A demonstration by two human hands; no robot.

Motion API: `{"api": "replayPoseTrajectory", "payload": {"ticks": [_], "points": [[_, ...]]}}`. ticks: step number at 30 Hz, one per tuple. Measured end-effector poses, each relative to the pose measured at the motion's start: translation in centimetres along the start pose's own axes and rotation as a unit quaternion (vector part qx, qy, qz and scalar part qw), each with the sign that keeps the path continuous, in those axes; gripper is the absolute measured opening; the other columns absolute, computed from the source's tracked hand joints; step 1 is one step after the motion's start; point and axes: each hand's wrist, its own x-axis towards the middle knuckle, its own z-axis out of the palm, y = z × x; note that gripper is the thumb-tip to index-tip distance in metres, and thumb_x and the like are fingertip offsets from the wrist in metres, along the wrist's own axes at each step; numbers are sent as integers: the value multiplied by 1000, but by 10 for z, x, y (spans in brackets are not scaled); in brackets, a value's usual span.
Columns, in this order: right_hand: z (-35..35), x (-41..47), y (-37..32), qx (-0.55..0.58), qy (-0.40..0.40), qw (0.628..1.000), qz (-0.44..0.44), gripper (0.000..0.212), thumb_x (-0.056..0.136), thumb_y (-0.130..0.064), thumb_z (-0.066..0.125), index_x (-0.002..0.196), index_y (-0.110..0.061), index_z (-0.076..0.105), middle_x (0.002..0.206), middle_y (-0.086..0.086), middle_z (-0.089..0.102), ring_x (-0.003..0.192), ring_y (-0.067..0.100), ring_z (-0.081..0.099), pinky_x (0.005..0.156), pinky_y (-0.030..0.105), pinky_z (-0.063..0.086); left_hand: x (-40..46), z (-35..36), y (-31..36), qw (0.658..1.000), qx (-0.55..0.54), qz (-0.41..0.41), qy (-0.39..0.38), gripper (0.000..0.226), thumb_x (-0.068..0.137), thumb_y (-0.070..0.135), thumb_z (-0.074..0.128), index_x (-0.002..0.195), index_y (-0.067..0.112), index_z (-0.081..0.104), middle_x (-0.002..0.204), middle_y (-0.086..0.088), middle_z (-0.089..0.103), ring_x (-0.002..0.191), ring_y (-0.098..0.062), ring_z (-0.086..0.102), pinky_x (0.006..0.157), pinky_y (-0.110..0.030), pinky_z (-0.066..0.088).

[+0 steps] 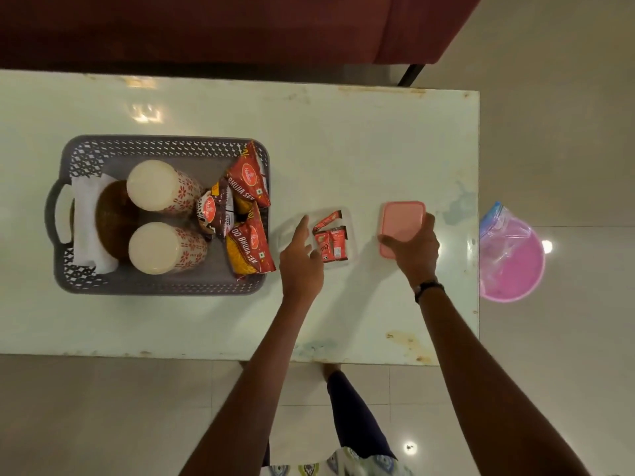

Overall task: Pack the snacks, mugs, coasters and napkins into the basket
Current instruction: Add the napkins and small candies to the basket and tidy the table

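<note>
At frame centre, the left hand reaches loose-fingered over the clear tub of sachets; the right hand grips the pink lid. Nudged, the light tub could slide across the worktop.

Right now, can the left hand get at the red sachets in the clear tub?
Probably yes. The left hand hovers open at the clear tub, whose top is open, and the pink lid is off, under the right hand. Nothing covers the red sachets.
</note>
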Motion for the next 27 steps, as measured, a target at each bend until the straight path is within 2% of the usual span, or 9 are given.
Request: {"api": "replayPoseTrajectory", "payload": {"ticks": [3,6,8,10,12,18,20,23,27], "points": [[3,-16,-21,-20,-11,990,-142,61,86,0,55,142,-6,31,132,20,45,115,34,49,80,31,42,-1,3,-3,1000,10,10,-2,55,94,-1,44,145,14,31,135,-13,54,116,-17,56,76,-17,47],[26,-45,-35,-103,-37,957,-270,58,89,1,35,145,-12,30,148,19,32,124,34,40,92,34,35,-1,3,-3,1000,-12,-1,8,45,100,14,39,145,16,32,129,-10,58,94,-3,60,67,-6,47],[45,-62,-36,-129,-64,961,-236,58,95,-9,34,150,-20,18,158,10,13,138,33,19,104,43,29,-1,3,-2,999,-30,-17,10,44,101,21,35,144,17,33,131,-12,56,104,-12,61,79,-15,51],[63,-72,-34,-125,-73,970,-194,58,99,-27,30,151,-25,3,160,5,-4,146,33,-4,114,53,10,0,1,-2,999,-44,-27,3,43,101,24,34,144,18,33,133,-13,55,115,-21,57,92,-28,50],[77,-75,-32,-130,-73,970,-193,62,101,-35,31,150,-28,-6,159,3,-14,145,33,-15,114,55,-1,1,-1,-3,999,-42,-26,-1,43,101,26,33,143,18,34,133,-12,56,116,-20,56,92,-24,46],[77,-72,-35,-196,-30,948,-251,57,99,-41,36,150,-29,14,161,6,-1,144,33,7,107,51,24,6,-5,-4,999,-40,-8,16,38,100,21,38,135,12,49,105,-9,67,87,-14,59,76,-19,49],[79,-74,-32,-206,-43,943,-259,55,99,-40,36,149,-28,18,160,6,0,143,35,11,107,52,27,8,-5,-6,999,-31,-1,21,36,99,21,41,131,11,53,113,-9,67,93,-16,62,78,-16,49],[81,-74,-22,-216,-51,936,-272,56,99,-44,28,150,-24,18,160,9,3,145,37,9,111,52,25,8,-4,-10,999,-38,5,17,35,97,18,48,131,13,54,123,-5,65,110,-18,61,90,-22,50],[82,-72,-10,-215,-46,925,-309,62,98,-48,6,150,-15,14,159,13,10,146,35,8,116,48,22,8,-3,-12,999,-18,-8,40,32,95,15,52,125,9,57,120,-8,66,106,-21,63,79,-20,50]]}}
